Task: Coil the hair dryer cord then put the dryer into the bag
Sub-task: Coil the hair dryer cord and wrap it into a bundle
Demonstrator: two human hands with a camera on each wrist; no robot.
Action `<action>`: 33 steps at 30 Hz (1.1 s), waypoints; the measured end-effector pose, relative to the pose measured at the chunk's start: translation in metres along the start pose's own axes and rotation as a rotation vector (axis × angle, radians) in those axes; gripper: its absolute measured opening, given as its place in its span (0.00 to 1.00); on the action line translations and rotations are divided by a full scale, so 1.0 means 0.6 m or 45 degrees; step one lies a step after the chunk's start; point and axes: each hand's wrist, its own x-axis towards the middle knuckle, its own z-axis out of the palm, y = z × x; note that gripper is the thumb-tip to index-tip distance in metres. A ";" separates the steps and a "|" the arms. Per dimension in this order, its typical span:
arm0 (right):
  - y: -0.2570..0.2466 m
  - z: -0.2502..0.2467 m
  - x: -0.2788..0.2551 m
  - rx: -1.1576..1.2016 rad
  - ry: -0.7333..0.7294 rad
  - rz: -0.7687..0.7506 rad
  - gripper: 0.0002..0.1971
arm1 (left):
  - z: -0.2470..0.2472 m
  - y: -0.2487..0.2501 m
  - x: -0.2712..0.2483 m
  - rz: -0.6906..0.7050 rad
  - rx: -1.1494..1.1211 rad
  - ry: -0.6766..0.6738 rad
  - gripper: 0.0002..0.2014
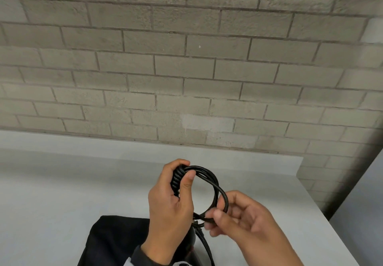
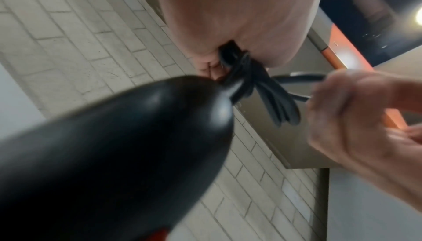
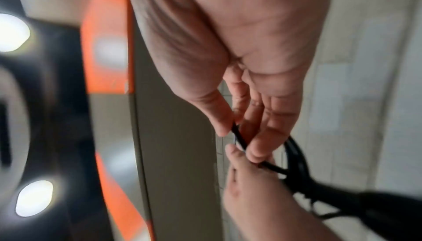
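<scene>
Head view: I am gripping the gathered loops of the black cord [image 1: 204,185] in my left hand [image 1: 173,201] above the grey table [image 1: 62,182], my right hand [image 1: 238,216] pinching a loose strand at the loop's lower edge, with the dark bag [image 1: 116,241] lying just beneath. Left wrist view is showing the dryer [image 2: 109,154], glossy, rounded, hard-shelled, hanging below my fist, so I am judging it the heavy end, best held by its handle. Right wrist view is showing thumb and fingertips [image 3: 258,152] closing on smooth, springy rubber cord that I am expecting to uncoil if released.
</scene>
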 end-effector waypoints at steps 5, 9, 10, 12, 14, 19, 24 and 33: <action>0.000 -0.027 0.000 0.860 -0.336 0.279 0.18 | -0.001 -0.003 -0.003 0.018 0.004 -0.013 0.05; 0.024 -0.030 -0.007 0.213 -0.309 0.009 0.09 | -0.003 -0.007 0.001 -0.006 -0.039 -0.004 0.09; 0.034 -0.028 -0.010 -0.006 -0.185 -0.095 0.12 | -0.004 -0.008 0.002 -0.008 -0.048 -0.011 0.10; 0.058 -0.016 -0.014 -0.176 -0.056 -0.317 0.16 | -0.007 -0.010 0.003 -0.010 -0.053 -0.024 0.10; 0.083 -0.003 -0.014 -0.090 0.089 -0.412 0.15 | -0.009 -0.011 0.002 -0.022 -0.060 -0.030 0.09; 0.070 0.010 -0.021 0.035 0.402 -0.461 0.16 | -0.006 -0.011 0.001 -0.007 -0.055 -0.074 0.10; 0.046 -0.050 -0.031 0.727 -0.022 -0.182 0.21 | -0.013 -0.022 0.010 -0.077 -0.082 -0.014 0.09; 0.026 -0.105 -0.033 -0.010 -0.373 0.306 0.40 | -0.017 -0.021 0.013 -0.105 -0.092 -0.014 0.07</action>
